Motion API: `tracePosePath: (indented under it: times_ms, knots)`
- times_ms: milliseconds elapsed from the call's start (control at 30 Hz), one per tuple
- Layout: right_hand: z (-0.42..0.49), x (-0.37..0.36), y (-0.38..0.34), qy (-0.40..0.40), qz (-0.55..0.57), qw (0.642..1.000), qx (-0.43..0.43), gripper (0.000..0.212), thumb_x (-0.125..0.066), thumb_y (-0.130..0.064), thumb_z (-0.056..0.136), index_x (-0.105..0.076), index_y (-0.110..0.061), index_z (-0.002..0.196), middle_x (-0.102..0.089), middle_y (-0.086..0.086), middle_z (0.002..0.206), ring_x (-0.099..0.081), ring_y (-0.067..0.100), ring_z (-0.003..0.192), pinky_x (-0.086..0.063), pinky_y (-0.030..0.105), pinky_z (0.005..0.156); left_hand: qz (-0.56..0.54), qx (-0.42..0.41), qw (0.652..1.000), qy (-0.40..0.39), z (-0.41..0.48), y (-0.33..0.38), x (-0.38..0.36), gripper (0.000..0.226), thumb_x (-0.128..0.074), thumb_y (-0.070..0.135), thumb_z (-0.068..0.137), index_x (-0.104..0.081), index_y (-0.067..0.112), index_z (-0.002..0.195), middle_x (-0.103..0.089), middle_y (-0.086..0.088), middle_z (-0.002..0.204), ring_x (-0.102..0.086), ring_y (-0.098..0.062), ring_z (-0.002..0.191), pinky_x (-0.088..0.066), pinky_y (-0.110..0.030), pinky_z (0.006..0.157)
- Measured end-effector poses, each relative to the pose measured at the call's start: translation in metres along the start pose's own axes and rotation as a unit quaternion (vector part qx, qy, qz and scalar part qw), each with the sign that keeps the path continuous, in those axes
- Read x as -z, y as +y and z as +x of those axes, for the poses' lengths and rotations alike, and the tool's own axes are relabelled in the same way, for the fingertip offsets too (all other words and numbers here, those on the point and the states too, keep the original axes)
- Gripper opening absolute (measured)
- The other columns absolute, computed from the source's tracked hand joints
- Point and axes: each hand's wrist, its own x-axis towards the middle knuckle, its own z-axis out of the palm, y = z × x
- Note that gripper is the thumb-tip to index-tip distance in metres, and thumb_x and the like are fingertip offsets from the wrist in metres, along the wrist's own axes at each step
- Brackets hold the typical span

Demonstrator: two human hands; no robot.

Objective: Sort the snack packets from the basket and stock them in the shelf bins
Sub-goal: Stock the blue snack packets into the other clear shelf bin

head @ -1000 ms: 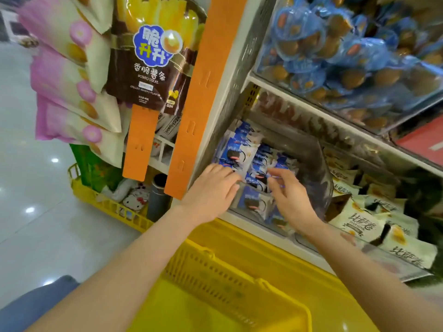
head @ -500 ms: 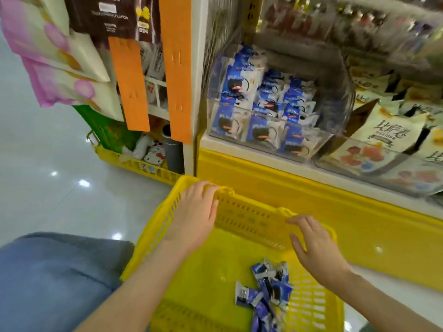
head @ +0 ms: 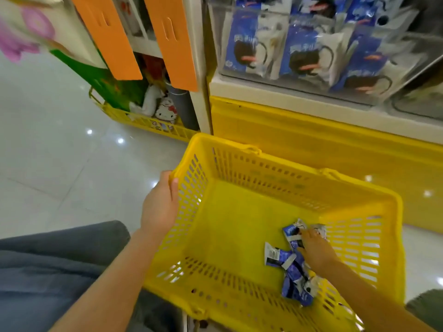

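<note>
Your right hand (head: 314, 250) grip is on the snack packets (head: 291, 271) on the basket (head: 239, 224) floor, can't tell if it's closed yet. Pinch sloppy and some could drop short of the shelf bin (head: 219, 44); loosen your left hand (head: 159, 207) hold on the rim and it may tip.

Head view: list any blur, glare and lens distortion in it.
Head view: pink hanging bags at upper left are blurred; white light spots glare on the glossy floor; the clear bin front is hazy with reflections; the orange strips lean, likely wide-lens distortion; the blue packets in the yellow basket read fairly sharp.
</note>
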Motion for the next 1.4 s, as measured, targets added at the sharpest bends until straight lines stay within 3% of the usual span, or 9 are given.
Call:
tracePosePath:
  times_ms: [433,667,767,867,933,1033,1133,1233,1400]
  knots:
    - [0.01,0.018,-0.011,0.042,-0.055,0.998,-0.008,0.019,-0.054,-0.021,0.094,-0.057,-0.012,0.11,-0.062,0.008,0.113,-0.059,0.021,0.104,-0.047,0.03,0.085,0.016,0.002,1.0,0.006,0.001,0.002,-0.002,0.03,-0.028,0.033,0.1,-0.044,0.011,0.113,-0.06,-0.017,0.085,-0.056,-0.04,0.078,-0.038,-0.04,0.062]
    - [-0.025,0.084,-0.039,0.137,0.085,0.986,0.037,0.01,-0.056,-0.024,0.093,-0.061,-0.015,0.095,-0.066,0.006,0.092,-0.06,0.023,0.085,-0.033,0.027,0.059,0.065,-0.061,0.996,0.013,-0.013,0.029,0.005,0.05,-0.054,0.005,0.086,-0.039,0.003,0.133,-0.045,-0.021,0.126,-0.042,-0.038,0.115,-0.029,-0.043,0.098]
    - [-0.047,0.115,-0.056,0.137,0.159,0.97,0.124,0.017,-0.061,-0.028,0.089,-0.068,-0.016,0.099,-0.065,0.0,0.086,-0.06,0.016,0.08,-0.034,0.023,0.057,-0.063,-0.1,0.991,-0.065,-0.035,0.055,-0.006,0.053,-0.059,0.007,0.085,-0.039,0.004,0.134,-0.044,-0.016,0.131,-0.039,-0.03,0.124,-0.027,-0.034,0.105]
    - [-0.072,0.136,-0.072,0.118,0.225,0.94,0.228,0.011,-0.066,-0.028,0.085,-0.071,-0.019,0.089,-0.062,-0.012,0.074,-0.053,-0.004,0.067,-0.035,0.012,0.056,-0.248,-0.041,0.914,-0.319,-0.059,0.081,-0.017,0.066,-0.065,0.018,0.085,-0.027,0.009,0.139,-0.043,-0.006,0.132,-0.04,-0.011,0.121,-0.033,-0.019,0.096]
    - [-0.086,0.143,-0.081,0.107,0.313,0.906,0.264,0.006,-0.068,-0.022,0.084,-0.068,-0.024,0.078,-0.058,-0.015,0.064,-0.05,-0.005,0.058,-0.035,0.014,0.056,-0.332,-0.035,0.847,-0.414,-0.069,0.091,-0.022,0.053,-0.067,0.013,0.083,-0.04,0.015,0.128,-0.056,-0.001,0.107,-0.053,-0.004,0.096,-0.047,-0.018,0.08]
    - [-0.096,0.146,-0.083,0.117,0.44,0.847,0.274,0.017,-0.066,-0.013,0.085,-0.066,-0.027,0.076,-0.063,-0.011,0.069,-0.054,0.0,0.062,-0.045,0.02,0.061,-0.389,-0.048,0.831,-0.395,-0.072,0.097,-0.021,0.028,-0.067,0.004,0.082,-0.058,0.024,0.1,-0.066,0.011,0.082,-0.061,0.003,0.073,-0.05,-0.015,0.064]
    - [-0.087,0.137,-0.065,0.18,0.562,0.782,0.201,0.013,-0.056,-0.008,0.091,-0.068,-0.013,0.09,-0.067,0.0,0.079,-0.063,0.005,0.069,-0.052,0.017,0.065,-0.399,-0.017,0.844,-0.358,-0.071,0.096,-0.02,0.03,-0.065,0.001,0.083,-0.058,0.014,0.108,-0.068,0.007,0.092,-0.063,0.006,0.073,-0.051,-0.014,0.064]
    - [-0.063,0.103,-0.027,0.224,0.478,0.847,0.062,0.018,-0.053,-0.012,0.094,-0.065,-0.005,0.105,-0.068,0.006,0.096,-0.063,0.019,0.09,-0.049,0.024,0.075,-0.389,0.013,0.855,-0.344,-0.068,0.09,-0.019,0.033,-0.064,0.002,0.084,-0.055,0.006,0.116,-0.066,-0.001,0.097,-0.065,0.004,0.072,-0.053,-0.016,0.061]
    - [-0.033,0.031,0.011,0.107,0.354,0.928,-0.048,0.04,-0.05,-0.014,0.096,-0.043,-0.006,0.135,-0.054,0.018,0.131,-0.053,0.031,0.116,-0.045,0.034,0.086,-0.399,0.041,0.849,-0.344,-0.064,0.087,-0.028,0.027,-0.06,0.003,0.087,-0.053,0.014,0.111,-0.064,0.004,0.098,-0.065,0.006,0.074,-0.05,-0.012,0.059]
